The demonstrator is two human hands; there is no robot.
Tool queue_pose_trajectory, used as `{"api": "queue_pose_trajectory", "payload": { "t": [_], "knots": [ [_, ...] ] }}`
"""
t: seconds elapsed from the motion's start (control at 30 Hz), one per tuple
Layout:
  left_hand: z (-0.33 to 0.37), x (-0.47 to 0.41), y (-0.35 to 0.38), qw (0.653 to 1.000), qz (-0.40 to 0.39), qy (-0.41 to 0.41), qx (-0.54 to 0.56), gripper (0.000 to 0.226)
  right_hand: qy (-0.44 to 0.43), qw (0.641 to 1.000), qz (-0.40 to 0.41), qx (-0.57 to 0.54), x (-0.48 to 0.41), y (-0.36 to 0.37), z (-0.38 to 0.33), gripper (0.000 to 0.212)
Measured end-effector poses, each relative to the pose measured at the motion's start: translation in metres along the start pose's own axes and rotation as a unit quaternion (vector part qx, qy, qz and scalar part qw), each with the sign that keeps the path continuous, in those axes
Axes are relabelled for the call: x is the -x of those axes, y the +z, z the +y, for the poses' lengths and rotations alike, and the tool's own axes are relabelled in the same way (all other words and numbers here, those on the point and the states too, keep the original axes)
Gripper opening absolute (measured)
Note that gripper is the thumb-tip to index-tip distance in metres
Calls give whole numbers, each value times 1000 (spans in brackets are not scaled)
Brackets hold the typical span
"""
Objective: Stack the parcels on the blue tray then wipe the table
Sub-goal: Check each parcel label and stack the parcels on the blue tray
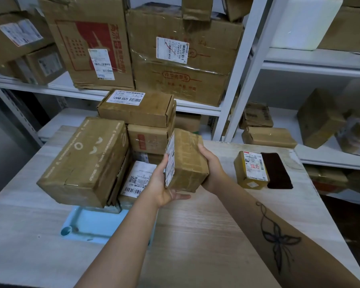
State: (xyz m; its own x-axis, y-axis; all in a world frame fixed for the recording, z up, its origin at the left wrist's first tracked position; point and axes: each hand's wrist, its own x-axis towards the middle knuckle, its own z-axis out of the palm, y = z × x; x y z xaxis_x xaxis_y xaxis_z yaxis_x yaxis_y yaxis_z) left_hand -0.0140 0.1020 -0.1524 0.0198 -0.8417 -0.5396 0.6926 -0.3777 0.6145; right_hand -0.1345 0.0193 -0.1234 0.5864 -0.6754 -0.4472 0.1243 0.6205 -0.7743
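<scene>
A taped brown parcel (188, 161) with a white label on its left face is held above the table between both hands. My left hand (164, 186) supports its labelled side and underside, thumb stretched out below. My right hand (211, 165) grips its right side. To the left, several parcels are piled on the blue tray (92, 223): a large printed box (85, 161), a flat labelled box (136, 108) on top of another box (148, 140), and a white-labelled parcel (136, 177) low in the middle. A small yellow-taped parcel (250, 170) lies on the table at the right.
A dark brown cloth (276, 170) lies beside the small parcel near the wooden table's (195, 235) right edge. White shelves (247, 65) full of cardboard boxes stand behind and to the right of the table.
</scene>
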Motion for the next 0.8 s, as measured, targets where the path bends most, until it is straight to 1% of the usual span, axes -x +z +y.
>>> {"api": "queue_pose_trajectory", "payload": {
  "t": [0.07,0.13,0.17,0.23,0.27,0.33,0.4,0.47,0.5,0.57,0.67,0.7,0.77,0.8],
  "knots": [
    [1,-1,0,999,28,-3,-31,71,1,1000,6,-20,0,-1,0,34],
    [1,0,2,994,85,7,-67,63,-12,1000,13,-26,1,-1,-1,30],
    [2,0,2,990,112,18,-86,59,-22,999,24,-21,2,-1,-1,35],
    [3,2,4,982,147,37,-116,58,-44,997,60,1,-3,-5,3,60],
    [5,3,4,979,152,43,-125,60,-60,995,75,13,-3,-5,4,65],
    [7,7,7,978,143,47,-142,60,-88,993,74,25,-3,-4,7,65],
    [9,11,11,977,128,51,-160,49,-104,992,65,26,-3,-3,9,65],
    [9,14,16,976,114,64,-173,35,-117,990,72,40,0,2,11,63],
    [8,14,16,975,119,81,-169,32,-119,988,81,55,-1,2,13,63],
    [6,10,16,972,144,122,-143,39,-111,983,102,99,-1,3,15,63],
    [7,11,17,958,175,164,-157,45,-96,980,124,126,-1,3,18,58],
    [8,12,18,958,176,166,-154,43,-88,979,132,128,0,3,18,59],
    [11,15,18,967,151,150,-137,39,-76,976,152,134,-1,1,18,68],
    [12,18,20,972,131,138,-138,44,-74,975,161,133,-1,0,17,71]
  ]
}}
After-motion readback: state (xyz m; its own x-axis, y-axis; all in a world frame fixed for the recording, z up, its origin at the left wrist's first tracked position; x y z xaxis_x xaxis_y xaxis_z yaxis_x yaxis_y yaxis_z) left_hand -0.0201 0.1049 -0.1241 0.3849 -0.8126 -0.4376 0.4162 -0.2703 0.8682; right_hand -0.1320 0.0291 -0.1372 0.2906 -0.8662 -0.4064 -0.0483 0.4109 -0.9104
